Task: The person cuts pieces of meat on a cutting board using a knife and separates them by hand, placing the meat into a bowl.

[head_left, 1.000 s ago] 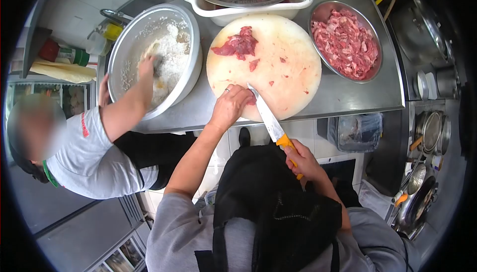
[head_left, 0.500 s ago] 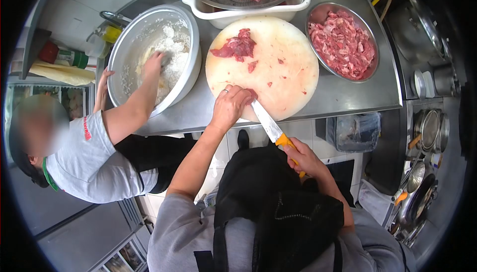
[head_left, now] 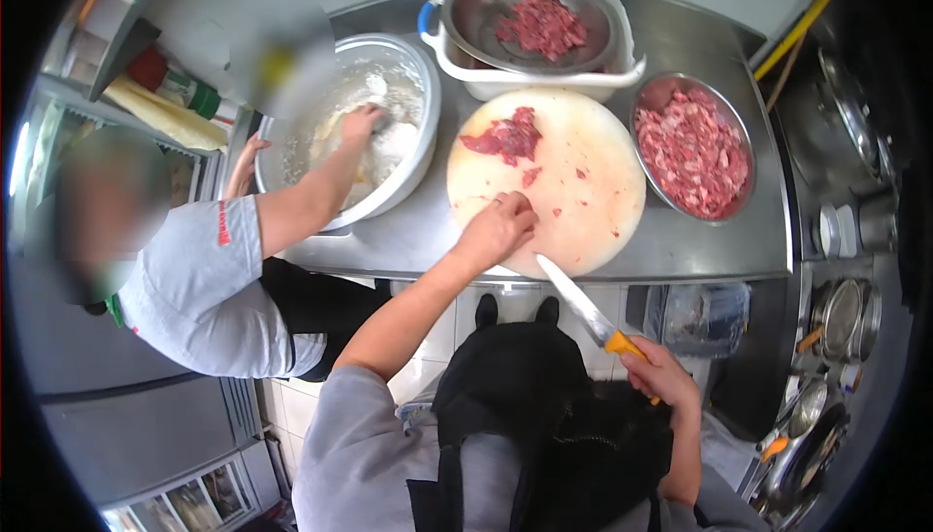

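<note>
My right hand (head_left: 663, 373) is wrapped round the yellow handle of a knife (head_left: 579, 305). The blade points away from me, its tip by the near edge of a round white cutting board (head_left: 598, 158). Over the board's near left part is my left hand (head_left: 501, 230), its fingers curled together; what they hold, if anything, is hidden. Farther up the board lies a chunk of raw red meat (head_left: 508, 137), with a few small scraps scattered to its right and below.
Right of the board stands a steel bowl of cut meat (head_left: 693, 151). Behind it, another steel bowl (head_left: 466, 17) with meat rests on a white tub (head_left: 622, 80). At left, a co-worker's hand (head_left: 362, 124) reaches into a large bowl (head_left: 425, 148) of white powdery mixture.
The knife has come off the board's edge, back and right with my right hand. My left hand has moved farther onto the board; the meat under its fingers no longer shows. The view has shifted.
</note>
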Demonstrator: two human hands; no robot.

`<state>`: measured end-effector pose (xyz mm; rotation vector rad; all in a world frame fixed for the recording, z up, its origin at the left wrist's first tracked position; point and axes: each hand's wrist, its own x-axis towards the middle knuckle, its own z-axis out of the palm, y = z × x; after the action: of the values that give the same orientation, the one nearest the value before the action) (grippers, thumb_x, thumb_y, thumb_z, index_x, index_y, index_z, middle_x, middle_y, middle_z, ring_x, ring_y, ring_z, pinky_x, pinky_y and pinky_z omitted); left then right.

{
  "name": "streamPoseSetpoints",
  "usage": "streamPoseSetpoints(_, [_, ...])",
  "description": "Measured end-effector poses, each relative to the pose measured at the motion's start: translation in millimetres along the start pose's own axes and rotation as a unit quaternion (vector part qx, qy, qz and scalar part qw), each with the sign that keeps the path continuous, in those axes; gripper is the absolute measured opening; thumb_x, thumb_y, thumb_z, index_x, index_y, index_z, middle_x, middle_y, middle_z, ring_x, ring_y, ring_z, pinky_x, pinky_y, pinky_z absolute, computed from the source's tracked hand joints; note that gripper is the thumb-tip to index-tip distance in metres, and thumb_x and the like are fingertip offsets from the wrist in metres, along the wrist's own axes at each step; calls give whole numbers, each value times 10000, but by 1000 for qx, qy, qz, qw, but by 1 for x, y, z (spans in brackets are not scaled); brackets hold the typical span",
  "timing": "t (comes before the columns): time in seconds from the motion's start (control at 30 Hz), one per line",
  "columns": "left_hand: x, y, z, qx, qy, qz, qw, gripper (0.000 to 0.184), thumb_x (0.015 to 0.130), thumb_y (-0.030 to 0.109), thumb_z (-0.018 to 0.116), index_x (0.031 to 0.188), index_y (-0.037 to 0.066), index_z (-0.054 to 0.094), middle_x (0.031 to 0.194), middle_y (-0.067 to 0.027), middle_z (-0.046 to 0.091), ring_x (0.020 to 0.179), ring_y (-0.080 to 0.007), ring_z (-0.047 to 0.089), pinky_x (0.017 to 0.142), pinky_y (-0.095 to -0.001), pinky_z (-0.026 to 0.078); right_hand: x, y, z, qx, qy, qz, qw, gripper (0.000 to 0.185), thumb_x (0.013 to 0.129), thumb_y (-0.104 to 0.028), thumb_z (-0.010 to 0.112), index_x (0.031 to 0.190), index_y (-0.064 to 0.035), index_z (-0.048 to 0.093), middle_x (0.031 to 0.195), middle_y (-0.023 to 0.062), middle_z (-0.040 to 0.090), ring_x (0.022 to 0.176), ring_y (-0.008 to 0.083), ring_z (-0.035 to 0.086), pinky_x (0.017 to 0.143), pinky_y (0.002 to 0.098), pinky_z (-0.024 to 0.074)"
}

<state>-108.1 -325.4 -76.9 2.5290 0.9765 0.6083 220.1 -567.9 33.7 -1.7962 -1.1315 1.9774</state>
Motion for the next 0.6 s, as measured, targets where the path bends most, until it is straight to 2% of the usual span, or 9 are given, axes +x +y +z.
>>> streamPoseSetpoints(0.13, [10,-27,49,135,18,-35,990,237,1000,71,588,1167,6,742,1213,-176,696,1148,-370,699,1031,-452,588,-1,22,-23,71,104,-66,990,300,1132,-247,625,1367,-63,661,673,-26,555,466,69,472,422,255,348])
streamPoseSetpoints(0.2, [21,-33,59,24,159,-48,986,189,976,54,611,1129,5,711,1191,-188,676,1162,-375,679,1042,-456,573,12,34,-36,102,130,-105,981,312,1134,-228,620,1391,-54,648,658,-26,525,464,66,463,404,254,336])
streamPoseSetpoints(0.27, [44,-17,17,-47,133,-16,990,117,964,31,637,1073,16,678,1149,-191,641,1135,-389,659,1004,-483,559,13,31,-39,109,133,-119,978,345,1149,-333,612,1375,-72,620,642,-44,496,429,59,436,399,234,325])
streamPoseSetpoints(0.3, [64,-4,-6,-46,181,-7,982,114,957,30,657,1070,23,667,1130,-184,623,1109,-398,650,981,-493,549,5,10,-31,99,123,-129,979,345,1149,-333,612,1375,-72,620,642,-44,496,429,59,436,399,234,325])
streamPoseSetpoints(0.37, [118,10,-45,-61,272,15,960,130,947,32,684,1073,37,652,1105,-175,602,1080,-407,638,950,-500,534,-13,-26,-21,120,159,-64,978,346,1143,-351,663,1401,-121,638,689,-92,496,478,5,388,388,191,272])
streamPoseSetpoints(0.47, [204,-3,-101,-43,376,50,924,213,937,34,677,1147,21,642,1164,-203,607,1100,-446,641,926,-523,544,-6,-26,-32,108,158,-75,979,274,1139,-293,668,1371,-151,629,735,-105,485,531,-8,419,395,173,287])
streamPoseSetpoints(0.5, [232,-24,-105,-29,367,32,929,228,923,43,703,1142,24,647,1182,-212,612,1121,-447,641,938,-520,547,3,-18,-38,102,157,-74,979,274,1139,-293,668,1371,-151,629,735,-105,485,531,-8,419,395,173,287])
streamPoseSetpoints(0.57, [271,-54,-90,-20,358,11,933,244,908,51,730,1138,28,651,1200,-221,617,1143,-448,641,950,-516,551,25,8,-57,89,148,-168,971,374,1164,-343,590,1434,-85,584,610,-38,475,410,56,402,389,228,314])
streamPoseSetpoints(0.6, [282,-68,-78,18,372,17,928,260,891,52,745,1135,34,657,1203,-224,628,1130,-444,654,962,-507,560,27,10,-61,85,148,-165,971,374,1164,-343,590,1434,-85,584,610,-38,475,410,56,402,389,228,314])
